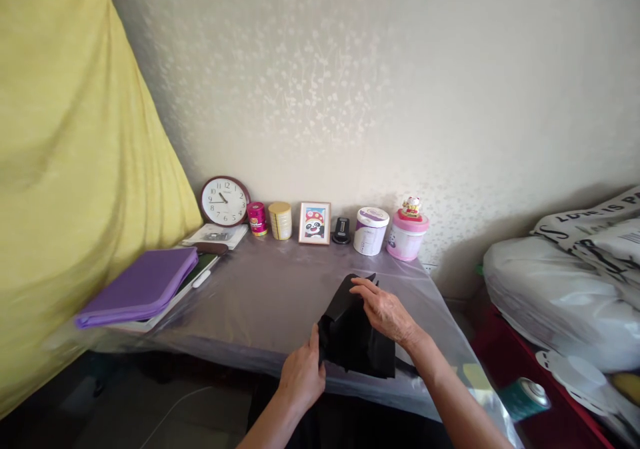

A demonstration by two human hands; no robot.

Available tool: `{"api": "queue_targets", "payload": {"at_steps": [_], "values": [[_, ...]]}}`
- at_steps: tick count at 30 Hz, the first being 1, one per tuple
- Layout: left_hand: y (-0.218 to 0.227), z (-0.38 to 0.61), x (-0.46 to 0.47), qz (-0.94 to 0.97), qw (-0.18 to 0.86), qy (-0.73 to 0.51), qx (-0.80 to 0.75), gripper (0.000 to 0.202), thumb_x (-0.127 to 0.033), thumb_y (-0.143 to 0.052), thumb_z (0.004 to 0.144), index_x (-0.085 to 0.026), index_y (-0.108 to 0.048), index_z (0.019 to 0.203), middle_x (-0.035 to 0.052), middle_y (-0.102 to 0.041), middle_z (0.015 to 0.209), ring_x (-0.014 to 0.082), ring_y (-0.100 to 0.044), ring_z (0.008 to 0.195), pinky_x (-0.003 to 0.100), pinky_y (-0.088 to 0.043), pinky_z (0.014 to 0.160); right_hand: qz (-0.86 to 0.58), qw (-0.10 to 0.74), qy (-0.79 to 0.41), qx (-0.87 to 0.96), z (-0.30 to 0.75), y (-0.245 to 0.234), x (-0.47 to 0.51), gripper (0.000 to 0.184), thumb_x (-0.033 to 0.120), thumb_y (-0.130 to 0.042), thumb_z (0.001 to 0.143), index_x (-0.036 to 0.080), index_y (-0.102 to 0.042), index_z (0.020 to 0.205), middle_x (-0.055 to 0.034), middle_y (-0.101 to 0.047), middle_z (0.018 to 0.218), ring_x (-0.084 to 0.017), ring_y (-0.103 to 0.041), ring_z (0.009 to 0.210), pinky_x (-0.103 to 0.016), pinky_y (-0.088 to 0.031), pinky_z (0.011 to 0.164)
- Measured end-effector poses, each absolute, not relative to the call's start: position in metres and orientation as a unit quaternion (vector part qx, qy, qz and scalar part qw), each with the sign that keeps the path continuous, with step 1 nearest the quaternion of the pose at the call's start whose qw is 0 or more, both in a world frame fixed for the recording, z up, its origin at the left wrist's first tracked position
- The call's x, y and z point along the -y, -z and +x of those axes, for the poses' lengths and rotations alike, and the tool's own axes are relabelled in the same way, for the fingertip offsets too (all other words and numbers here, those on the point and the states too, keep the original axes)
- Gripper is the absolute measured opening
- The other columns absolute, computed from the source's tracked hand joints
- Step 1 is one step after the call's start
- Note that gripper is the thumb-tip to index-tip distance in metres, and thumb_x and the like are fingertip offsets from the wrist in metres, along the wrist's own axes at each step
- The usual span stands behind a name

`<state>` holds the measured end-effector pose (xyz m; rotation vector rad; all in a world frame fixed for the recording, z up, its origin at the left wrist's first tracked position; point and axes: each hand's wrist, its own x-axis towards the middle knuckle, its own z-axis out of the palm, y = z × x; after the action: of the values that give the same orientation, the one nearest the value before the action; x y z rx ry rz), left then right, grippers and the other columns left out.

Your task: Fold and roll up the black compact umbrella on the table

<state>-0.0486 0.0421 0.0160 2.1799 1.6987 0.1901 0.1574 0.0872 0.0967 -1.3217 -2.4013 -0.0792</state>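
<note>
Spanning the gap between both hands, a black folded item (353,346) is at the near side of the table (260,296) (whether it touches the surface, I cannot tell). The left hand (304,371) grips its left edge; the right hand (387,312) lies over its upper part with fingers bent, though I cannot tell whether they grip. Farther back, a picture frame (315,223) stands upright between a yellow-lidded canister (281,222) and a small black stand (342,231). A purple folder (140,282) lies at the left.
</note>
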Motion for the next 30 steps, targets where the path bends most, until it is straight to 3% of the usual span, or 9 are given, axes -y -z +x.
{"api": "queue_targets", "payload": {"at_steps": [4, 7, 13, 17, 22, 28, 30], "values": [[-0.018, -0.047, -0.041, 0.777, 0.163, -0.054, -0.606, 0.068, -0.020, -0.042, 0.079, -0.013, -0.010, 0.138, 0.0118, -0.058, 0.107, 0.0196, -0.058, 0.092, 0.027, -0.042, 0.077, -0.474, 0.227, 0.026, 0.850, 0.155, -0.089, -0.097, 0.028, 0.020, -0.030, 0.091, 0.021, -0.055, 0.101, -0.0056, -0.054, 0.118, -0.014, -0.058, 0.097, -0.024, -0.047, 0.077], [-0.018, -0.043, -0.038, 0.778, 0.152, -0.041, -0.608, 0.064, -0.017, -0.041, 0.078, -0.010, -0.015, 0.137, 0.0141, -0.057, 0.109, 0.0200, -0.058, 0.091, 0.028, -0.043, 0.077, -0.490, 0.238, 0.031, 0.838, 0.146, -0.092, -0.112, 0.027, 0.023, -0.029, 0.092, 0.022, -0.055, 0.100, -0.0045, -0.057, 0.111, -0.012, -0.059, 0.091, -0.021, -0.046, 0.073], [-0.015, -0.035, -0.029, 0.793, 0.117, -0.013, -0.597, 0.066, -0.006, -0.036, 0.074, -0.009, -0.017, 0.137, 0.0163, -0.053, 0.111, 0.0213, -0.060, 0.083, 0.030, -0.046, 0.071, -0.532, 0.125, 0.081, 0.834, 0.116, -0.093, -0.138, 0.024, 0.026, -0.032, 0.092, 0.024, -0.055, 0.097, -0.0033, -0.056, 0.102, -0.012, -0.059, 0.075, -0.020, -0.043, 0.062], [-0.007, -0.032, -0.027, 0.794, 0.093, -0.003, -0.600, 0.069, -0.005, -0.039, 0.072, -0.011, -0.018, 0.137, 0.0147, -0.054, 0.107, 0.0200, -0.061, 0.080, 0.027, -0.046, 0.069, -0.525, 0.068, 0.094, 0.843, 0.101, -0.068, -0.145, 0.023, 0.020, -0.035, 0.090, 0.022, -0.057, 0.096, -0.0061, -0.054, 0.101, -0.015, -0.057, 0.085, -0.021, -0.043, 0.063], [-0.002, -0.032, -0.024, 0.789, 0.111, -0.017, -0.604, 0.063, -0.006, -0.034, 0.076, -0.009, -0.019, 0.137, 0.0168, -0.054, 0.111, 0.0199, -0.060, 0.083, 0.027, -0.045, 0.070, -0.524, 0.068, 0.088, 0.844, 0.101, -0.040, -0.147, 0.022, 0.019, -0.036, 0.089, 0.020, -0.058, 0.093, -0.0069, -0.053, 0.101, -0.016, -0.053, 0.092, -0.021, -0.044, 0.065], [-0.016, -0.037, -0.028, 0.782, 0.179, -0.077, -0.592, 0.078, -0.017, -0.040, 0.079, -0.024, 0.012, 0.137, 0.0087, -0.053, 0.112, 0.0154, -0.059, 0.083, 0.023, -0.041, 0.069, -0.518, 0.089, 0.087, 0.846, 0.106, -0.032, -0.149, 0.021, 0.023, -0.038, 0.089, 0.022, -0.059, 0.092, -0.0048, -0.053, 0.100, -0.015, -0.053, 0.089, -0.020, -0.044, 0.065], [-0.019, -0.038, -0.033, 0.792, 0.195, -0.066, -0.574, 0.082, -0.021, -0.045, 0.077, -0.029, 0.012, 0.136, 0.0065, -0.056, 0.107, 0.0171, -0.059, 0.084, 0.024, -0.041, 0.070, -0.518, 0.091, 0.084, 0.847, 0.106, -0.032, -0.150, 0.021, 0.023, -0.039, 0.089, 0.022, -0.059, 0.092, -0.0048, -0.053, 0.100, -0.015, -0.053, 0.089, -0.020, -0.044, 0.065]]}}
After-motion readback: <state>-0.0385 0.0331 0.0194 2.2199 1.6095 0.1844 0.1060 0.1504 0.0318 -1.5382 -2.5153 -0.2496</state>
